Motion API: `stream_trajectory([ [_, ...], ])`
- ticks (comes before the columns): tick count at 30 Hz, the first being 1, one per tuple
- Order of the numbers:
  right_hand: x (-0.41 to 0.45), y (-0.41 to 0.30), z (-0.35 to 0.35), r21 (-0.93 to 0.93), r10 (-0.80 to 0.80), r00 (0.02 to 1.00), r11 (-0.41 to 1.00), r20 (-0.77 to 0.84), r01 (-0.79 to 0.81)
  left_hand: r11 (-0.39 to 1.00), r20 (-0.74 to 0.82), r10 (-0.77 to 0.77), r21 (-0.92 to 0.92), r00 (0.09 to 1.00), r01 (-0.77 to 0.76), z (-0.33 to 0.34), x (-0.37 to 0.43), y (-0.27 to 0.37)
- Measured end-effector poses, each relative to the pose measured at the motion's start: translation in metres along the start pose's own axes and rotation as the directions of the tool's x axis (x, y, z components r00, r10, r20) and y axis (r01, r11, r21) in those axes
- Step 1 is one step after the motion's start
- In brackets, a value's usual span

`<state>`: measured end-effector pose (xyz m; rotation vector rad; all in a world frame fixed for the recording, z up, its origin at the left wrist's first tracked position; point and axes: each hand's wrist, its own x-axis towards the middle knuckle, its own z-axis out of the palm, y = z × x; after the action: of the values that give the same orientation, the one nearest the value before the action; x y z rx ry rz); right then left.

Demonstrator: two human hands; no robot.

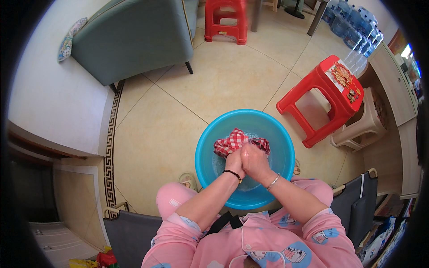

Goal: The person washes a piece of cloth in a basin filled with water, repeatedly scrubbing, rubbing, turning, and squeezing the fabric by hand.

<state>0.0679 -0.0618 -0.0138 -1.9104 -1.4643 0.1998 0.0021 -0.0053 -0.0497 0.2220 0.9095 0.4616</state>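
A blue plastic basin [285, 181] stands on the floor between my knees, with some water in its bottom. Inside it, a red-and-white checked cloth [231, 142] is bunched up and wet. My left hand [236, 162], with a dark beaded bracelet at the wrist, presses against the right one and grips the cloth. Wearing a silver bangle, my right hand [253, 159] is closed on the same cloth, whose gathered folds show beyond both fists. The fingers are largely hidden from above.
To the right stand a red plastic stool [318, 93] and a beige stool [362, 124] beside a wooden desk [395, 87]. Another red stool [226, 21], a grey-green sofa [137, 40] and several water bottles [353, 26] are farther off. I sit on a grey folding seat [130, 231].
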Motion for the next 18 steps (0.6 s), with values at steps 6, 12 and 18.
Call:
stream_trajectory([
  [6,0.019,0.035,-0.004,-0.055,0.081,0.979,0.996,0.188,-0.072,0.828,-0.064,0.402,0.451,0.913,-0.333,-0.006,0.014,-0.021],
  [12,0.024,0.047,-0.026,0.831,0.652,0.609,-0.060,0.452,-0.552,0.945,-0.007,0.081,0.318,0.997,-0.075,0.010,-0.023,0.017],
  [18,0.012,0.002,-0.033,0.824,0.527,0.693,-0.024,0.492,-0.567,0.902,0.241,-0.431,0.102,0.870,0.419,0.011,-0.030,0.014],
])
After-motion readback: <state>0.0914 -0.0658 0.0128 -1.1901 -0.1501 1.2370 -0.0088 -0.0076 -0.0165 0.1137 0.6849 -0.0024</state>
